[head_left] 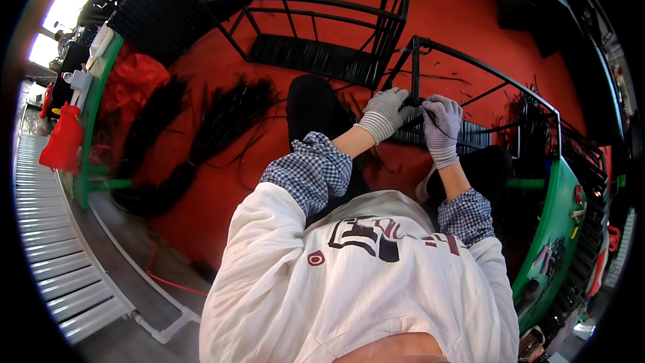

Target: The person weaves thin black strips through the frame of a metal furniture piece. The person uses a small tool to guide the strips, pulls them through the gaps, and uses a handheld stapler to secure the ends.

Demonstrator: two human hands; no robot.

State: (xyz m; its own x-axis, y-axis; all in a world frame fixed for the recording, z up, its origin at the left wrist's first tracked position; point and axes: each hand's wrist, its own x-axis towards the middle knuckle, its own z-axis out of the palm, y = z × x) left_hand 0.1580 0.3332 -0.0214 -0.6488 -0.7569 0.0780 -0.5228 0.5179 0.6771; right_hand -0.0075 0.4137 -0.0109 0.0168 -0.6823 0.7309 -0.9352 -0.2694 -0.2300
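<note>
My left hand [388, 114], in a striped grey knit glove, is closed at an upright post of a black metal frame [488, 62]. Close beside it my right hand [442, 129], gloved alike, pinches a thin black strip [426, 115] against the same post. The fingers of both hands meet around the strip, so its exact wrap is hidden. Low on this frame, partly behind my hands, lies a panel of black strips [474, 136]. Just beyond stands a second black frame [295, 10] with a similar woven base [306, 55].
Bundles of long black strips [228, 111] lie on the red floor [222, 218] to my left, near a crumpled red bag [138, 77]. Green-edged benches stand left and right [547, 245]. A roller conveyor [60, 249] runs along the far left. Loose strip scraps are scattered around.
</note>
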